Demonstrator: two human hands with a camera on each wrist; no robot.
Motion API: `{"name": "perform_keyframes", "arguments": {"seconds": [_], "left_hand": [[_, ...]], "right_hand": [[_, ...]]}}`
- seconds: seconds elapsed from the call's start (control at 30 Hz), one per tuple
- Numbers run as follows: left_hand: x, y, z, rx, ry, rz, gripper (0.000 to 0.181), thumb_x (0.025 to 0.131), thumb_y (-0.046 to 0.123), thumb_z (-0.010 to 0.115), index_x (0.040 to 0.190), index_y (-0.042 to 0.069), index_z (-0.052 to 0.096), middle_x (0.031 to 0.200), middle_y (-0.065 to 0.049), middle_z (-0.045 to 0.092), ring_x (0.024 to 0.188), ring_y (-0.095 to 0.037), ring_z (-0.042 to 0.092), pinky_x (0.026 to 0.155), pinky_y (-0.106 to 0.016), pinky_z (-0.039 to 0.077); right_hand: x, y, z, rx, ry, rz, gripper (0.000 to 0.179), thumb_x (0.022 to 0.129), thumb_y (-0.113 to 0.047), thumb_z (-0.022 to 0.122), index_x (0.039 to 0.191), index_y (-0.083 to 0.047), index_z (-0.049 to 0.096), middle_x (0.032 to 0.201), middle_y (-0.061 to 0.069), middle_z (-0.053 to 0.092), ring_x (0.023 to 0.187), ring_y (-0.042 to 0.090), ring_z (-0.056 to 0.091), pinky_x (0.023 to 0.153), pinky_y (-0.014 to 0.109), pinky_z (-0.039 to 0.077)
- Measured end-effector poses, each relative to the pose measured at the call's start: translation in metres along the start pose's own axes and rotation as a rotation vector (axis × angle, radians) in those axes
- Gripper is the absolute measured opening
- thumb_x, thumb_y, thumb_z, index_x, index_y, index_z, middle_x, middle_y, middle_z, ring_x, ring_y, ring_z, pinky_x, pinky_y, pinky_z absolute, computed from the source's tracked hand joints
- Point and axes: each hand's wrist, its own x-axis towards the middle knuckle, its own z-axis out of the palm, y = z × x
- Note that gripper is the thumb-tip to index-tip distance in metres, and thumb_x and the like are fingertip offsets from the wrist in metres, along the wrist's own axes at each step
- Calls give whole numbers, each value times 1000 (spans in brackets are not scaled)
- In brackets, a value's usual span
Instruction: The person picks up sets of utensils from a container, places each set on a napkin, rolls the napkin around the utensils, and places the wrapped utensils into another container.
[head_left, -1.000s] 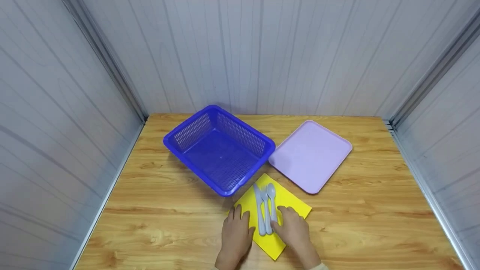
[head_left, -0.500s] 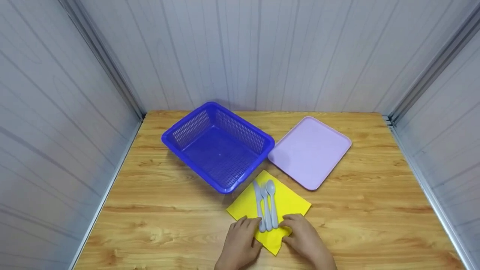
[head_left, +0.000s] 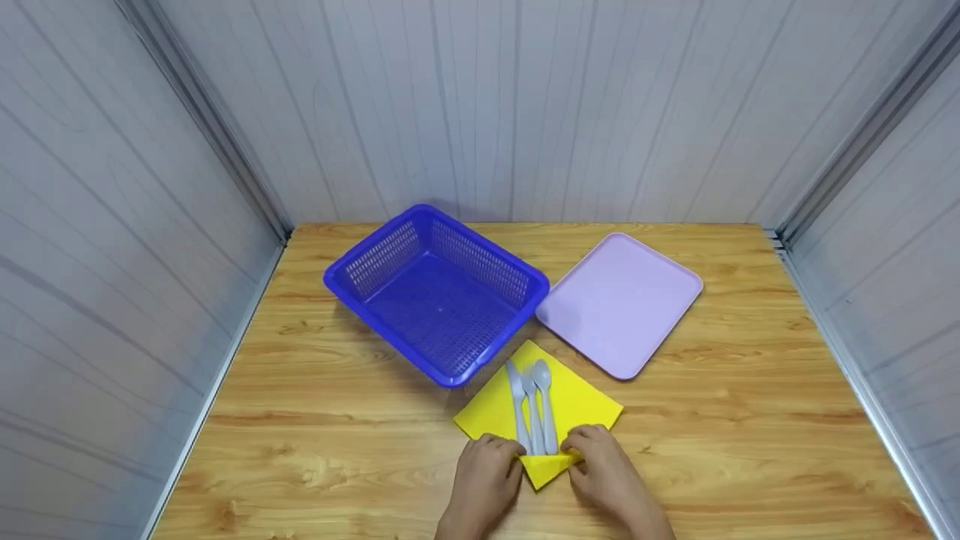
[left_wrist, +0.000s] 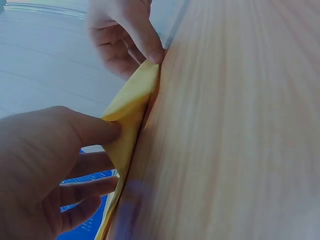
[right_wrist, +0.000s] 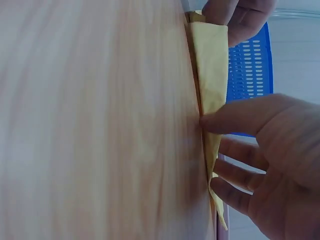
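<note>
A person's left hand [head_left: 484, 472] and right hand [head_left: 604, 469] are pinching a yellow cloth [head_left: 581, 405] at its near end, each grasping the material between thumb and fingers, on a wood-grain table [head_left: 300, 420]. The near part of the cloth is rising in a turned-up flap between the two hands, while the rest is lying flat, its far corner pointing away from the person. Three pale grey utensils (a knife [head_left: 519, 405] on the left, a fork [head_left: 529, 386] in the middle, a spoon [head_left: 547, 409] on the right) are resting side by side on the cloth, their handles pointing toward the person and their lower ends disappearing behind the flap. Behind the cloth and to the left, a blue perforated basket [head_left: 435, 300] is standing upright; to its right, a pink tray [head_left: 622, 307] is lying flat, one corner sitting just beside the basket's rim. Pale wood-patterned panels [head_left: 480, 112] are enclosing the table at the back and both sides.
</note>
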Motion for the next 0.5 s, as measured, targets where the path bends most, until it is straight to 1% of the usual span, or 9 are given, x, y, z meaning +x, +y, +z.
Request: {"name": "perform_keyframes", "arguments": {"seconds": [0.1,0.17,0.27,0.37,0.43,0.5], "left_hand": [[2,-1,0,-17,-22,-18,8,82,15,73,90,17,75,88,9,69,88,-12,59,76,-34,48],[1,-2,0,-23,-21,-15,6,82,18,75,88,18,75,87,10,69,86,-12,59,75,-33,48],[2,-3,0,-25,6,-15,6,83,22,76,86,18,75,84,11,69,82,-12,59,71,-33,48],[5,-3,1,-27,41,-40,8,87,25,73,88,17,75,81,10,69,77,-13,60,67,-32,49],[9,-4,3,-37,57,-63,8,88,24,73,90,16,75,80,8,69,74,-14,60,65,-31,50],[12,-4,4,-44,75,-85,8,87,21,74,92,15,75,78,8,68,71,-14,61,64,-31,50]], "right_hand": [[-1,0,0,8,-44,26,26,71,-4,79,93,-14,70,107,3,63,102,23,55,89,45,47],[1,-1,1,9,-39,46,20,76,-8,79,92,-15,70,106,3,63,102,22,56,89,45,46],[5,-3,6,27,12,112,7,84,-16,76,85,-17,69,95,-4,63,91,17,56,80,38,48],[11,-4,11,65,64,208,10,87,-23,74,80,-18,68,81,-11,59,78,10,52,68,31,47],[15,-4,14,91,79,270,11,87,-24,74,80,-18,68,76,-13,57,74,8,51,65,30,46],[19,-3,16,108,87,315,11,86,-23,75,79,-18,68,75,-12,58,72,8,53,65,31,47]]}}
